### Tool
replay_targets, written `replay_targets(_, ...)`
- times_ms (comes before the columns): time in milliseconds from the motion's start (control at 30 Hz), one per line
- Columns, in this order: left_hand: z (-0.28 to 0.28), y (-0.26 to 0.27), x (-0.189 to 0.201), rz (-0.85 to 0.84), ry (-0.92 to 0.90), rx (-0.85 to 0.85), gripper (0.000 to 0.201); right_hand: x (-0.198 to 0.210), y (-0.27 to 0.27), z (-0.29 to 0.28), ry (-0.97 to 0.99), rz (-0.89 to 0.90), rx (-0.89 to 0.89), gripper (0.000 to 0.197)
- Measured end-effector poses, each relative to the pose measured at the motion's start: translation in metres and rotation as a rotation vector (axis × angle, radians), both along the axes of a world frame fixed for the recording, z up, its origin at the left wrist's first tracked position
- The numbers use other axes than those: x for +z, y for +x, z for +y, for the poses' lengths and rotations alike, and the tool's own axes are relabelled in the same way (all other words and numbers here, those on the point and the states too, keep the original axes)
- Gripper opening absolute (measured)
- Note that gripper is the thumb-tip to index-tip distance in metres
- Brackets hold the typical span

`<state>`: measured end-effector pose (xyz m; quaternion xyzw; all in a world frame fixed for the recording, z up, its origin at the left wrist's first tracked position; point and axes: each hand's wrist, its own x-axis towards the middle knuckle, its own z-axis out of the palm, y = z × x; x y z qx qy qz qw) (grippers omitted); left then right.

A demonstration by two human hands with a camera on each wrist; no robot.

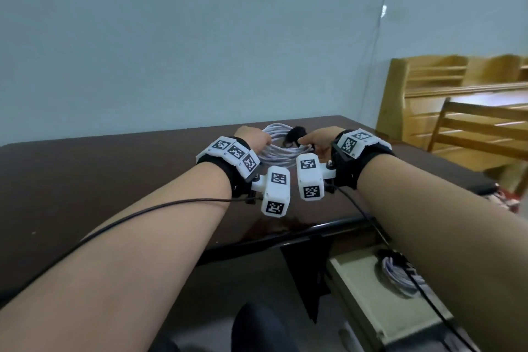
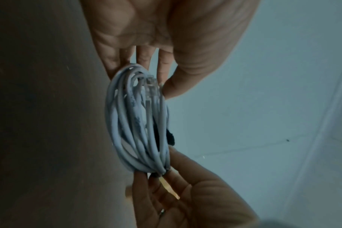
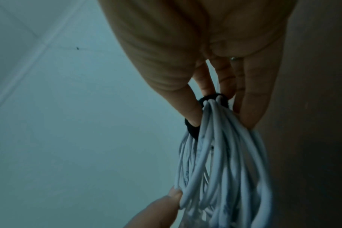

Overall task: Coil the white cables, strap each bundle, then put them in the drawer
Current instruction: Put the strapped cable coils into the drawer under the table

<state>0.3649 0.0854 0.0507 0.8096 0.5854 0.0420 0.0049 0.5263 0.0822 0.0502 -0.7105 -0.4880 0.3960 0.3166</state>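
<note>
Above the dark brown table [image 1: 85, 180], near its far edge: both forearms reach forward, hands close together with a coiled white cable [image 1: 275, 148] held between them, lifted off the surface.

Left hand [image 1: 254, 138]: fingers run down to one end of the coil, thumb pressing the loops from the other side, a pinch on the bundle. Left wrist view shows a clear plastic plug [image 2: 151, 88] lying against the loops right by the thumb tip.

Right hand [image 1: 320, 141]: fingers and thumb close on the opposite end of the coil, where a black strap [image 3: 215, 98] rings the gathered loops. Thumb tip lies on the strap (a ring shows on one finger). A loose black tail of the strap sticks up between the hands in the head view.

Room: the table's near edge runs below the wrists. Lower right, an open drawer [image 1: 360, 288] sits under that edge, and a second white coil [image 1: 400, 280] with a black band lies inside it. A wooden chair [image 1: 471, 128] and wooden shelving [image 1: 445, 86] stand to the right, well apart from the hands; a plain pale wall lies behind.

Hard to read: whether the strap is fastened or only wrapped cannot be told. The right forearm covers part of the drawer. Both wrist views are dim and blurred at the lower edge.
</note>
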Motion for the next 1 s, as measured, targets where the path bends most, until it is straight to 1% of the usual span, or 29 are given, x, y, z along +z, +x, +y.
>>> replay_targets(67,-0.011,0.042,0.003,-0.195,-0.019,-0.026,0.034,0.005,0.042,-0.021,-0.022,-0.073,-0.037,0.023)
replay_targets(133,-0.027,0.084,0.002,-0.43,-0.111,-0.058,0.036,0.007,0.083,-0.047,-0.016,-0.109,-0.076,0.022)
replay_targets(200,-0.044,0.123,-0.004,-0.769,-0.317,-0.054,0.039,0.006,0.124,-0.077,0.031,-0.082,-0.137,0.016)
replay_targets(233,-0.052,0.137,-0.007,-0.922,-0.381,-0.063,0.041,0.005,0.141,-0.09,0.054,-0.082,-0.156,0.015)
replay_targets(267,-0.058,0.151,-0.011,-0.999,-0.412,-0.061,0.045,0.004,0.158,-0.104,0.057,-0.092,-0.177,0.016)
replay_targets(300,-0.062,0.164,-0.016,-1.032,-0.439,-0.075,0.052,0.001,0.173,-0.115,0.059,-0.1,-0.186,0.015)
replay_targets(367,-0.074,0.19,-0.028,-1.043,-0.512,-0.139,0.065,-0.006,0.2,-0.138,0.029,-0.108,-0.221,0.005)
replay_targets(400,-0.083,0.199,-0.032,-1.026,-0.545,-0.18,0.065,-0.011,0.209,-0.146,0.007,-0.117,-0.232,0.008)
replay_targets(467,-0.097,0.217,-0.043,-0.962,-0.637,-0.24,0.056,-0.026,0.229,-0.157,-0.057,-0.12,-0.253,0.026)
replay_targets(500,-0.101,0.226,-0.052,-0.921,-0.693,-0.245,0.052,-0.036,0.237,-0.162,-0.11,-0.138,-0.262,0.025)
replay_targets(567,-0.103,0.239,-0.072,-0.835,-0.769,-0.242,0.052,-0.056,0.246,-0.169,-0.228,-0.176,-0.258,0.012)
replay_targets(600,-0.102,0.244,-0.084,-0.807,-0.8,-0.236,0.051,-0.069,0.253,-0.169,-0.28,-0.162,-0.259,0.01)
replay_targets(700,-0.1,0.25,-0.123,-0.74,-0.892,-0.19,0.049,-0.109,0.264,-0.166,-0.403,-0.134,-0.251,0.017)
replay_targets(733,-0.098,0.252,-0.138,-0.711,-0.907,-0.171,0.048,-0.122,0.261,-0.164,-0.451,-0.136,-0.239,0.014)
replay_targets(867,-0.084,0.253,-0.193,-0.58,-0.935,-0.113,0.047,-0.172,0.253,-0.153,-0.458,-0.135,-0.233,0.024)
replay_targets(933,-0.077,0.252,-0.214,-0.477,-0.937,-0.111,0.047,-0.187,0.25,-0.144,-0.494,-0.214,-0.237,0.028)
replay_targets(967,-0.073,0.252,-0.222,-0.425,-0.929,-0.116,0.045,-0.193,0.249,-0.14,-0.52,-0.242,-0.205,0.029)
replay_targets(1000,-0.07,0.252,-0.23,-0.377,-0.923,-0.125,0.042,-0.2,0.249,-0.134,-0.561,-0.2,-0.173,0.028)
